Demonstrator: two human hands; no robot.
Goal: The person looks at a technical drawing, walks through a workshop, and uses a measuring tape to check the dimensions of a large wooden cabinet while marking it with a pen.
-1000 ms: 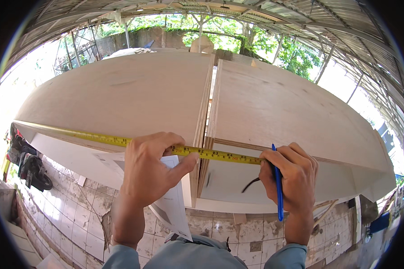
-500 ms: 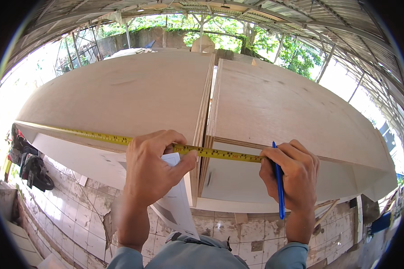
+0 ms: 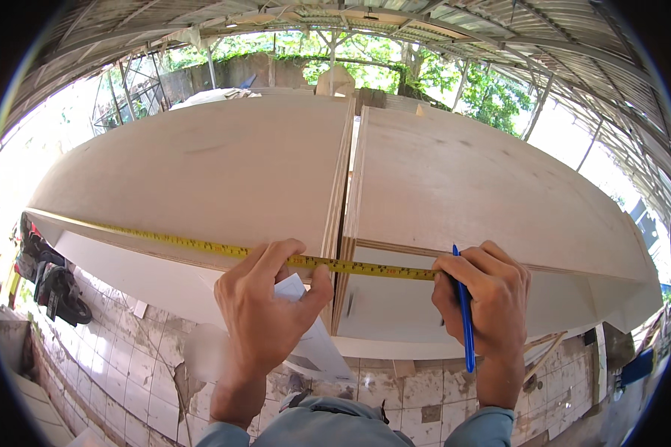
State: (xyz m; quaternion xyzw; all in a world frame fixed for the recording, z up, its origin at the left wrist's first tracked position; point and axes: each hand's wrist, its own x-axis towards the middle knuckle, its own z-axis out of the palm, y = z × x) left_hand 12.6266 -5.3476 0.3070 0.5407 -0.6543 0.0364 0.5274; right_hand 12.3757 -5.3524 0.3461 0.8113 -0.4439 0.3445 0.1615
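The left hand (image 3: 268, 313), half curled, grips a paper sheet (image 3: 320, 350), thumb and fingertips at the yellow tape (image 3: 384, 268). The right hand (image 3: 488, 298), right of the left plywood panel (image 3: 224, 156), closes around the tape's end and a blue pen (image 3: 466, 328). The tape follows that panel's near edge and runs beyond its right side. Measuring appears in hand; an accurate reading calls for a taut, straight tape.

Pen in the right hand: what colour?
The pen is blue; it shows best in the head view, across the right hand.
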